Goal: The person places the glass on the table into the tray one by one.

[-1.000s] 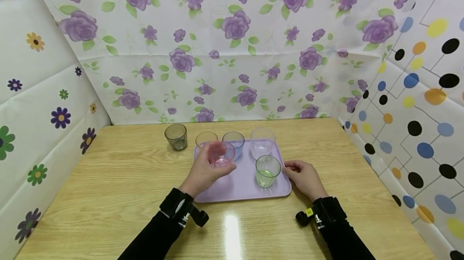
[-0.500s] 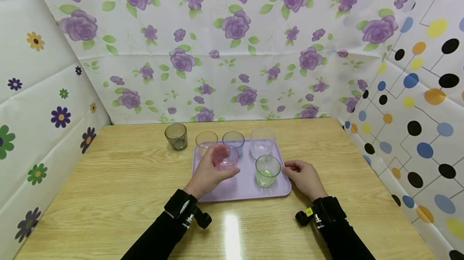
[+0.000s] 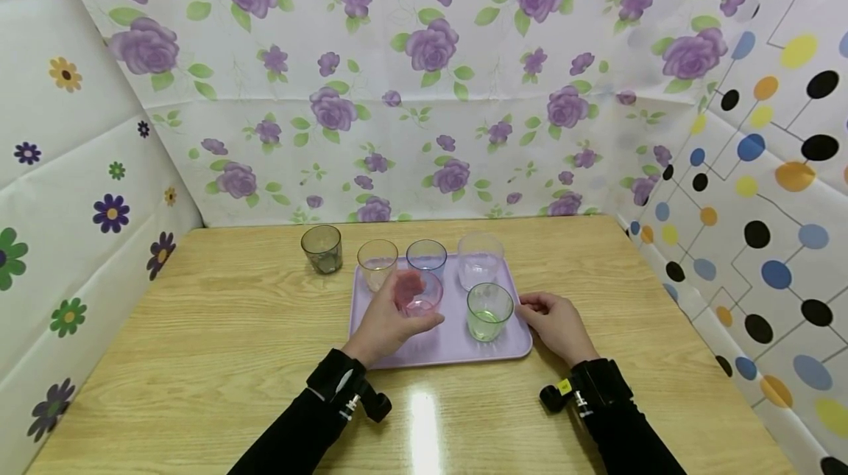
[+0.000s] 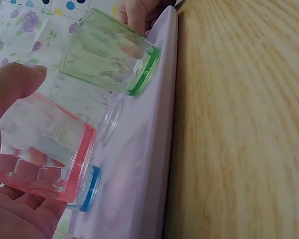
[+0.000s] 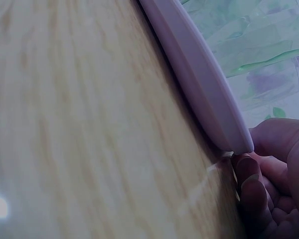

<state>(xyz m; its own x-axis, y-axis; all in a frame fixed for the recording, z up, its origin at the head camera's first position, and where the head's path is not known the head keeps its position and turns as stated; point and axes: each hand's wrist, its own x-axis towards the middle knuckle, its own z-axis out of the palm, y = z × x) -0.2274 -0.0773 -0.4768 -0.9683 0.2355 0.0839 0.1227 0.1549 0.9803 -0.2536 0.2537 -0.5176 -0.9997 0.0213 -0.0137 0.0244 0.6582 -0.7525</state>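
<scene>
My left hand (image 3: pixel 387 320) grips a pink glass (image 3: pixel 429 297) from its left side, thumb toward the front and fingers behind. In the left wrist view the red-tinted base (image 4: pixel 80 163) hangs close over the lilac tray (image 3: pixel 457 346). At the tray's right edge, my right hand (image 3: pixel 559 324) pinches the rim, thumb on top and curled fingers at the underside. Near it stands a green glass (image 3: pixel 489 322), upright on the tray. Along the back of the tray are an amber glass (image 3: pixel 377 258), a blue glass (image 3: pixel 427 255) and a clear glass (image 3: pixel 480 261).
A smoky grey glass (image 3: pixel 322 250) stands on the wooden table (image 3: pixel 232 328), left of the tray. Flower-printed sheeting (image 3: pixel 424 121) hangs behind the table, with more patterned sheeting along both sides.
My left hand has brought the pink glass to the right and toward me, lower over the tray, uncovering more of the amber glass. The right hand has stayed at the tray's edge.
</scene>
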